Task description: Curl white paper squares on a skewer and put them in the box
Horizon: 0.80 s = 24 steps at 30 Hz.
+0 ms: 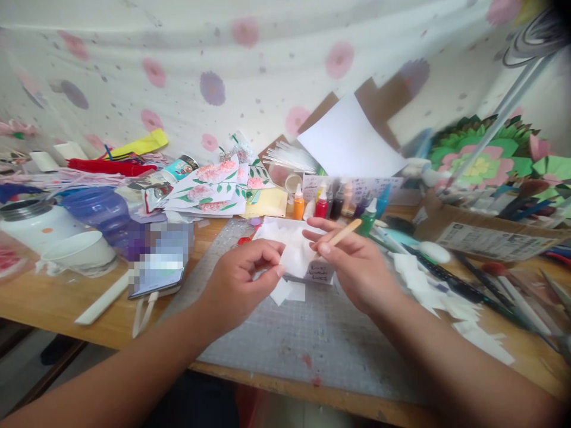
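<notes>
Over the grey cutting mat (250,339), my left hand (247,273) pinches the corner of a small thin white paper piece (295,257) between thumb and forefinger. My right hand (357,261) grips a flat wooden craft stick (344,232), which points up and to the right. Its fingertips are close to the paper; whether they touch it I cannot tell. Behind and below the hands lies a white sheet or pad (317,273) with handwriting on its near edge. Small white paper squares (289,292) rest on the mat just in front of it.
Paint bottles stand behind my hands, among them orange (298,205), red (321,203) and green (367,220). At left are a phone (165,261) and a white cup (82,255). White paper strips (419,285) and a cardboard box of tools (495,232) are at right.
</notes>
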Available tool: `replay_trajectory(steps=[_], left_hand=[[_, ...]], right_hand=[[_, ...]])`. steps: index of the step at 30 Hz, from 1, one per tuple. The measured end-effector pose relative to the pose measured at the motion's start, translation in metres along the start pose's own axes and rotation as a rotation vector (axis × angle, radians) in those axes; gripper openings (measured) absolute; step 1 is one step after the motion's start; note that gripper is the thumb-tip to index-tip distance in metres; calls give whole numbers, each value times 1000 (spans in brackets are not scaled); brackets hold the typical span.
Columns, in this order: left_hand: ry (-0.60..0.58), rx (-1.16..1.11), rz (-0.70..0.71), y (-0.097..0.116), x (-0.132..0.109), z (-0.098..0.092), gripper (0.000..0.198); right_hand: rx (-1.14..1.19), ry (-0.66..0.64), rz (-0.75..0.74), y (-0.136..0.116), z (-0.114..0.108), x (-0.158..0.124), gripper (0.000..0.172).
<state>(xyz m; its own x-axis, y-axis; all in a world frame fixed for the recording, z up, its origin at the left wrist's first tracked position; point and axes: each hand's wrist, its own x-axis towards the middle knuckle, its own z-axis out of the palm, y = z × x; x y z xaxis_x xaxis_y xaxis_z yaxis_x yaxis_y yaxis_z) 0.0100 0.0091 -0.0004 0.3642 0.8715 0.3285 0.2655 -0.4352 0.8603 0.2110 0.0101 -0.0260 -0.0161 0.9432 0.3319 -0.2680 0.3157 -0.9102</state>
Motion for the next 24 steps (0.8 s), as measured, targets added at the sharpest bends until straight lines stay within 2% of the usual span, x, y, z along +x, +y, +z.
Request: replay_trajectory(steps=[4, 6, 11, 15, 19, 22, 24], left_hand=[[-41, -142, -16, 4, -1, -1, 11], [-28, -153, -17, 4, 0, -1, 11], [121, -114, -114, -8, 4, -1, 13], [119, -209, -269, -19, 11, 0, 14], [199, -215, -417, -25, 18, 1, 19], [182, -181, -458, -29, 20, 1, 20], [133, -158, -475, -31, 20, 0, 31]], right_hand=[[134, -82, 155, -3, 3, 0, 19], [103, -61, 171, -4, 3, 2, 23], [-5, 116, 92, 2, -6, 11, 25], [-112, 223, 31, 7, -16, 20, 28], [-278, 330, -18, 9, -22, 25, 22], [-356, 336, -25, 11, -24, 27, 17], [-368, 325, -37, 14, -25, 28, 16]])
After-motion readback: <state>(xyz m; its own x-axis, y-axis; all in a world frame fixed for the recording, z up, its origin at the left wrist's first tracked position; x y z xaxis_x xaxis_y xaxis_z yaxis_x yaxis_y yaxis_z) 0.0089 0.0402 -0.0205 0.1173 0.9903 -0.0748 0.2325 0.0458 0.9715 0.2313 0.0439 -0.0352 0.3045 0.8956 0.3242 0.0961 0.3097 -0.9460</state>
